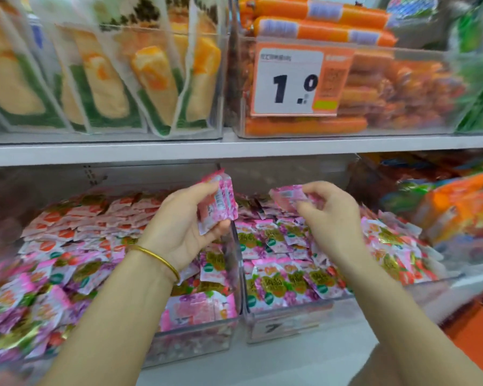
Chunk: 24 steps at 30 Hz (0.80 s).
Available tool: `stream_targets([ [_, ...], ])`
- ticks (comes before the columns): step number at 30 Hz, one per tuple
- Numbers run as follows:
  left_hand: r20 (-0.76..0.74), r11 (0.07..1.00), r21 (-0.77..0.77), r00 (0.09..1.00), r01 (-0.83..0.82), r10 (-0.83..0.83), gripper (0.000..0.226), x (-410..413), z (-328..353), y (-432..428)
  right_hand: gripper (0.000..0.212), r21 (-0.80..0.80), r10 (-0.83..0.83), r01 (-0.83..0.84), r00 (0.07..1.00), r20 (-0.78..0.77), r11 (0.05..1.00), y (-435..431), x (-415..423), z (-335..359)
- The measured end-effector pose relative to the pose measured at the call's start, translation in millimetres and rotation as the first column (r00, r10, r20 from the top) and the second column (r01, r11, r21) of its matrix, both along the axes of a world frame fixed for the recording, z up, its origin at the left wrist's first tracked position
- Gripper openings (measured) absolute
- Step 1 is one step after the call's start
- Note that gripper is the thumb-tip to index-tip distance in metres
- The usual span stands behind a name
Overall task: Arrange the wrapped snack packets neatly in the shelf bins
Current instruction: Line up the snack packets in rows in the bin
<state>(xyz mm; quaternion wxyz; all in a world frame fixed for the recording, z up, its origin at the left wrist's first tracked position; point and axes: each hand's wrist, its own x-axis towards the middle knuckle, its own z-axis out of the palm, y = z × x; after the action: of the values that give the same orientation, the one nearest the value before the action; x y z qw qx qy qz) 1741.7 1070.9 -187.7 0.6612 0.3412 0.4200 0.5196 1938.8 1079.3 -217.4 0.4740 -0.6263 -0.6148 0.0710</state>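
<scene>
One shiny pink wrapped snack packet sits in the curled fingers of your left hand, over the left clear plastic bin. Your right hand pinches another pink wrapped packet over the right clear plastic bin on the white shelf.

2 bare forearms reach forward, the left hand, palm turned inward, gripping a pink packet, the right hand beside it pinching a second packet between thumb and curled fingers.
</scene>
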Motion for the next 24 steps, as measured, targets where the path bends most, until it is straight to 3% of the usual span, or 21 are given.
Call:
stream_targets([
  [2, -0.036, 1.0, 0.001, 0.999, -0.011, 0.012, 0.013, 3, 2, 4, 0.021, 0.03, 0.057, -0.071, 0.944, 0.323, 0.997, 5, -9, 1],
  [4, -0.071, 1.0, 0.007, 0.997, -0.019, 0.019, 0.014, 4, 1, 6, 0.024, -0.192, 0.269, -0.194, 0.789, 0.552, 0.962, 9, -18, -3],
  [5, -0.085, 1.0, 0.01, 0.996, -0.019, 0.019, 0.014, 4, -1, 6, 0.029, -0.345, 0.4, -0.236, 0.731, 0.553, 0.908, 11, -19, -6],
  [7, -0.11, 1.0, 0.006, 0.994, -0.017, 0.018, 0.012, 1, -4, 7, 0.038, -0.52, 0.522, -0.286, 0.757, 0.392, 0.805, 12, -11, -2],
  [10, -0.135, 1.0, -0.014, 0.991, -0.022, 0.02, 0.006, -2, -9, 8, 0.015, -0.353, 0.365, -0.324, 0.929, 0.054, 0.878, 12, 4, 9],
  [11, -0.139, 0.999, -0.02, 0.99, -0.028, 0.025, 0.005, -3, -10, 9, 0.012, -0.307, 0.285, -0.29, 0.956, -0.063, 0.906, 15, 7, 10],
  [12, -0.141, 0.999, -0.03, 0.99, -0.031, 0.027, 0.01, -3, -10, 9, 0.023, -0.31, 0.208, -0.246, 0.966, -0.15, 0.918, 19, 9, 9],
  [14, -0.124, 0.998, -0.064, 0.992, -0.022, 0.014, 0.024, -4, -10, 7, 0.034, -0.415, 0.06, -0.25, 0.906, -0.419, 0.875, 28, 4, 6],
  [16, -0.057, 0.994, -0.108, 0.998, 0.013, -0.02, 0.021, -4, -10, 5, 0.027, -0.469, -0.069, -0.312, 0.77, -0.634, 0.826, 33, -1, 1],
  [17, -0.011, 0.991, -0.127, 0.999, 0.032, -0.034, 0.016, -4, -11, 4, 0.02, -0.476, -0.089, -0.316, 0.752, -0.653, 0.821, 36, -2, -1],
  [19, 0.08, 0.987, -0.153, 0.996, 0.052, -0.04, 0.013, -3, -12, 3, 0.022, -0.484, -0.04, -0.275, 0.837, -0.545, 0.831, 42, -3, -4],
  [22, 0.199, 0.984, -0.155, 0.979, 0.085, -0.053, 0.007, -4, -12, 4, 0.05, -0.5, 0.072, -0.234, 0.944, -0.322, 0.834, 39, 0, -9],
  [24, 0.259, 0.984, -0.154, 0.965, 0.088, -0.046, 0.013, -5, -12, 4, 0.054, -0.501, 0.087, -0.193, 0.97, -0.227, 0.843, 38, 2, -13],
])
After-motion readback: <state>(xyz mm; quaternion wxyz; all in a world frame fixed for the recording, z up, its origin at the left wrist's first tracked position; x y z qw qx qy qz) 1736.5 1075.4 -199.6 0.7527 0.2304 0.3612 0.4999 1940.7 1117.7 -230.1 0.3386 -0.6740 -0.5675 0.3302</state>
